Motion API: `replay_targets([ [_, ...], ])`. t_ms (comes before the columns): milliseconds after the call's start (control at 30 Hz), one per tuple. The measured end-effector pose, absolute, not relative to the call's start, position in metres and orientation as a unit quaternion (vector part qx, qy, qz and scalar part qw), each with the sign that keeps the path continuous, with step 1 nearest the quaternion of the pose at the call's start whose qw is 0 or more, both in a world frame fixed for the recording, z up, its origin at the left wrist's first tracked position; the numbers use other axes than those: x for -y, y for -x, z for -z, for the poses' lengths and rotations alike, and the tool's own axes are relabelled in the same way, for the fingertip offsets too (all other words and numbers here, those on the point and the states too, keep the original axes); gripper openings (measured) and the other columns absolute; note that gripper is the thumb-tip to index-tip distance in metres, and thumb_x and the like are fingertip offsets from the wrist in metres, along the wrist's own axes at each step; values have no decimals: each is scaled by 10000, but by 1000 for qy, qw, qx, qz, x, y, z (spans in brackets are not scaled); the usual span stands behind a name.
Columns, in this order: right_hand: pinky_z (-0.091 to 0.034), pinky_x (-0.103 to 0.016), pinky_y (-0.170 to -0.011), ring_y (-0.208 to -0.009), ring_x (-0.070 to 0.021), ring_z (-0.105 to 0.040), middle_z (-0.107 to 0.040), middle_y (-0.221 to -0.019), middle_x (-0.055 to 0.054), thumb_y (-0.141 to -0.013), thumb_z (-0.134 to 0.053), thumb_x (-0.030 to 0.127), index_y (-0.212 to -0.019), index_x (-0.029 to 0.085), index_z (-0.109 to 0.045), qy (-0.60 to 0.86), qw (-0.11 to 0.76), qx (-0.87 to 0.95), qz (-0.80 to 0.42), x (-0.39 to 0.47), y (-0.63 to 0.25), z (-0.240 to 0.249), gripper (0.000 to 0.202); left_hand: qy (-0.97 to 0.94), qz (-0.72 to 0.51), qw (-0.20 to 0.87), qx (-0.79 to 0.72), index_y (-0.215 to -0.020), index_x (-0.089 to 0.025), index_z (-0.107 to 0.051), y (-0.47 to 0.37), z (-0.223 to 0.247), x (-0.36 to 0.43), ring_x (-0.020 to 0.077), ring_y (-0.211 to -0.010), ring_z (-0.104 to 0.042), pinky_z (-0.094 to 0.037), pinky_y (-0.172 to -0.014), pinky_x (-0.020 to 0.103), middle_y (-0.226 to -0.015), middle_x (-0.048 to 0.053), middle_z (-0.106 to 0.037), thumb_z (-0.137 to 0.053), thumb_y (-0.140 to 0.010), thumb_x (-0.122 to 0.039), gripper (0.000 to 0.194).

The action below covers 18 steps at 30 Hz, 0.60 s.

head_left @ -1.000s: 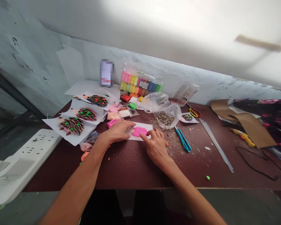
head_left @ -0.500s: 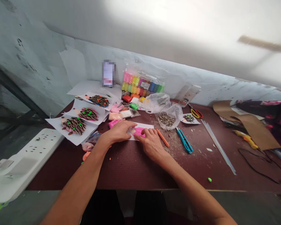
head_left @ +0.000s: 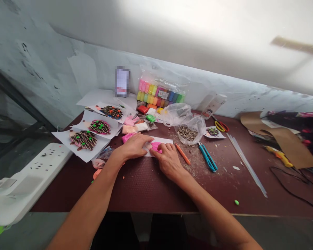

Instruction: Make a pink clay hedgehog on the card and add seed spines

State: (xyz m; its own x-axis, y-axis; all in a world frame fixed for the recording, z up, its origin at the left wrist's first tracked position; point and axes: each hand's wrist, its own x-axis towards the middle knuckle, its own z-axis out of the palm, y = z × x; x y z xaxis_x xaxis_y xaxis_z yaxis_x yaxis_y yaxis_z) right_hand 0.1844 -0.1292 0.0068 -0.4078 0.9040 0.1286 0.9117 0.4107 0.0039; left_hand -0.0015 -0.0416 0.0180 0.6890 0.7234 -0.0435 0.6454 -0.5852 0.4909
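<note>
- Touching pink clay (head_left: 157, 145) on white paper (head_left: 168, 141) with curled right hand (head_left: 169, 159), grip unclear.
- Resting left hand (head_left: 137, 146), fingers extended, on the paper's left side.
- Working beside an orange stick (head_left: 183, 154) on the tabletop (head_left: 143, 187).

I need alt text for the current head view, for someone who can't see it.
A person's right hand touches a pink patch on white paper, while the left hand rests at the paper's left side. To the right on the dark red table lie an orange stick, a teal cutter and a clear bag of seed-like pieces.
</note>
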Motion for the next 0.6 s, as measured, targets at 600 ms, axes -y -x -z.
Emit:
replay_targets([
  [600, -323, -372, -863, -958, -241, -448, -588, -1132, -108, -982, -433, 146, -1305, 290, -651, 564, 75, 822, 29, 130, -186, -4, 416, -887, -85, 239, -386, -1353, -188, -595, 2, -16, 42, 250, -1289, -562, -403, -1121, 376, -1400, 75, -625, -593, -738, -121, 619],
])
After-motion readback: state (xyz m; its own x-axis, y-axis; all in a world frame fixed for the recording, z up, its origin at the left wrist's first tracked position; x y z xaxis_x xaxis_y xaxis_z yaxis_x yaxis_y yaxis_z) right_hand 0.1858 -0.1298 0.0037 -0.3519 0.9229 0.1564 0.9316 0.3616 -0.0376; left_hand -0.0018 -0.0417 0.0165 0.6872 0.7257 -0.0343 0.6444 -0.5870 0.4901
